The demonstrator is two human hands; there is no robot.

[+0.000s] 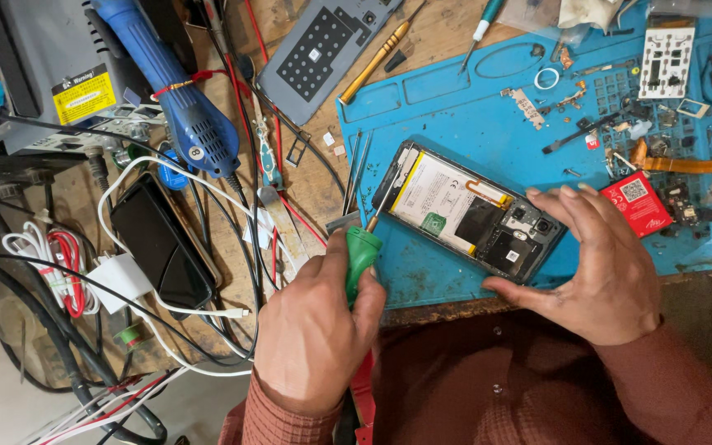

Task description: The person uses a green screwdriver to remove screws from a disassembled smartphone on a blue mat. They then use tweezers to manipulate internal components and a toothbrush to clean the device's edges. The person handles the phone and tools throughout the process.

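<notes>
An opened smartphone (475, 216) lies slantwise on a blue repair mat (488, 124) near the front edge of the wooden counter (306, 177). Its back cover is off: a large white battery with a yellow stripe along one end and a green label fills most of the body, a thin orange loop curves over the battery's upper side, and black shielding with camera openings covers the end nearest the right hand. The frame around it is dark.

The left hand (315, 334) is closed around the green handle of a screwdriver (362, 251), whose thin metal shaft slants up to the phone's left end beside the battery. The right hand (599, 264) is half open, fingers spread and curved over the phone's right end, thumb pressed against its lower edge.

A grey phone back cover (323, 49) lies toward the far edge of the counter, with a yellow-handled screwdriver (377, 59) just beside it. A blue hot-air gun (179, 91) rests at the left, above a black phone (161, 243) tangled among white cables. A small red box (638, 202) sits on the mat just beyond the right hand's fingers, amid loose small parts.
</notes>
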